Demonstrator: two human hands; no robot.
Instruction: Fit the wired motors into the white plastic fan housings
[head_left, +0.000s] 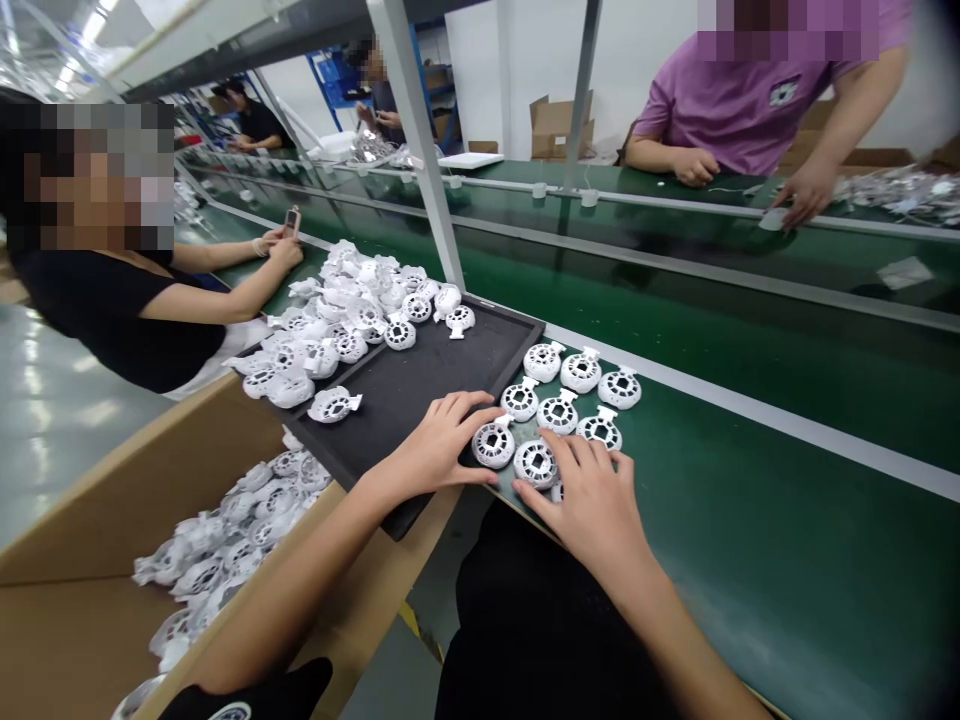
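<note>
Round white plastic housings with slotted faces and a small tab stand in rows on the green work surface. My left hand [442,440] is at the row's left end, thumb and fingers spread around a housing [493,443]; firm contact cannot be made out. Beside it, my right hand [592,490] has thumb and index finger against the edges of another housing [535,463]. Its palm and fingers partly hide a further housing below. Behind them sit more housings, one of them [556,411] in the middle of the group.
A black tray [442,370] holds a heap of white housings [360,300] on the left. Below it, an open cardboard box [67,540] contains more. A metal post [416,130] rises behind the tray. Co-workers sit at left and across the green conveyor [787,440].
</note>
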